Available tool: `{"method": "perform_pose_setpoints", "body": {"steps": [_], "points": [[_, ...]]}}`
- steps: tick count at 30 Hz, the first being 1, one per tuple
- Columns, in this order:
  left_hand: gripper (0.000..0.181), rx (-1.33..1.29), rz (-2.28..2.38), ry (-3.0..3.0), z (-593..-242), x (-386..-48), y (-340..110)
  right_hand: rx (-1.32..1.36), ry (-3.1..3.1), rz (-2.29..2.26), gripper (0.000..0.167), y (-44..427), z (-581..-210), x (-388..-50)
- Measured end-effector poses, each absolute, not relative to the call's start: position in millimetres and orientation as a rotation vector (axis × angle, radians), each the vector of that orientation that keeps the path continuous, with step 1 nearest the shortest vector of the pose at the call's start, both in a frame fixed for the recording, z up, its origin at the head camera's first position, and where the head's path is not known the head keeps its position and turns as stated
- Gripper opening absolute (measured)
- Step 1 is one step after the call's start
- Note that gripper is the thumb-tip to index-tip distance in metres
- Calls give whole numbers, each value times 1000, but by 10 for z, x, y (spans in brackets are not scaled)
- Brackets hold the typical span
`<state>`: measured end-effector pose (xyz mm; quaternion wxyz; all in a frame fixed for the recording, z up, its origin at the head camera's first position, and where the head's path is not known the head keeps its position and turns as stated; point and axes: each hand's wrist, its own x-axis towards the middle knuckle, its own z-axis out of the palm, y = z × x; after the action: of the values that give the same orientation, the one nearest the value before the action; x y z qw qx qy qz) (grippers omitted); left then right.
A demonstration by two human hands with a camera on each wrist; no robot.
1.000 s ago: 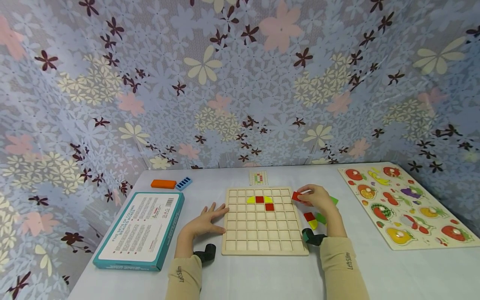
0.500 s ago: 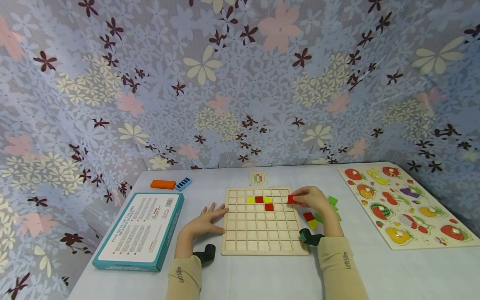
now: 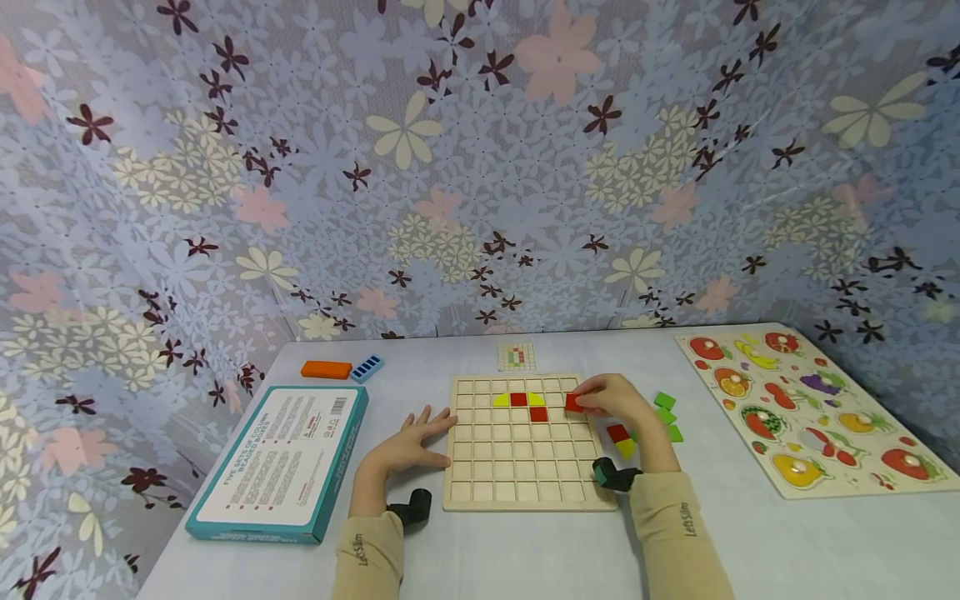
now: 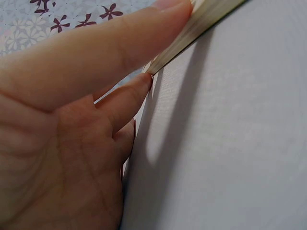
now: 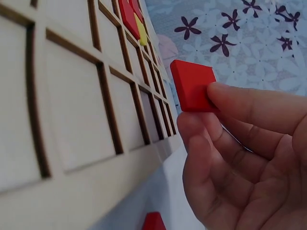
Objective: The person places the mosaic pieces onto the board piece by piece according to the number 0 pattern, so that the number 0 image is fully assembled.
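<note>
My right hand (image 3: 618,400) pinches a red square tile (image 3: 574,403) above the right part of the wooden grid board (image 3: 528,504). In the right wrist view the tile (image 5: 193,86) is held between thumb and fingers, clear of the board (image 5: 76,191). My left hand (image 3: 405,446), fingers spread, touches the board's left edge; the left wrist view shows the fingertips of that hand (image 4: 72,110) against the board's side (image 4: 196,28). Two red tiles, one of them (image 3: 538,414) lower right of the other, and yellow pieces (image 3: 501,401) lie in the grid's upper rows.
Green tiles (image 3: 664,401) and a red and yellow pair (image 3: 625,448) lie right of the board. A small pattern card (image 3: 517,357) is behind it. At left are a teal-edged box (image 3: 281,458), an orange block (image 3: 326,369) and a blue piece (image 3: 367,367); at right, a fruit puzzle board (image 3: 817,417).
My right hand has carried the red tile leftward from beside the board to over its right columns, uncovering more green tiles. My left hand has stayed in place.
</note>
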<state>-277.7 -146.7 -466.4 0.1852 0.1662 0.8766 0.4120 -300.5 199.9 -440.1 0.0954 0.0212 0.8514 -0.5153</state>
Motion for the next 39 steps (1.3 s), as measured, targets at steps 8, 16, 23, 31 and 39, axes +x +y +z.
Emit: {"method": "perform_pose_setpoints", "body": {"steps": [8, 16, 23, 31, 39], "points": [[78, 480, 1161, 2469, -4671, -2774, -1470, 7, 2551, -1445, 21, 1914, -4397, -3008], [78, 461, 1166, 2472, -4661, -2778, -1461, -109, 2524, -1436, 20, 1842, -4352, -2978], [78, 462, 1171, 2477, -4680, -2787, -1463, -221, 2526, -1406, 17, 1755, -4354, -2961], [78, 452, 1164, 2483, -4687, -2786, -1464, -272, 2560, -1352, 15, 1683, -4371, -2969], [79, 466, 1162, 2476, -4678, -2783, -1463, -306, 2519, -1378, 10, 1635, -4359, -2950]]}}
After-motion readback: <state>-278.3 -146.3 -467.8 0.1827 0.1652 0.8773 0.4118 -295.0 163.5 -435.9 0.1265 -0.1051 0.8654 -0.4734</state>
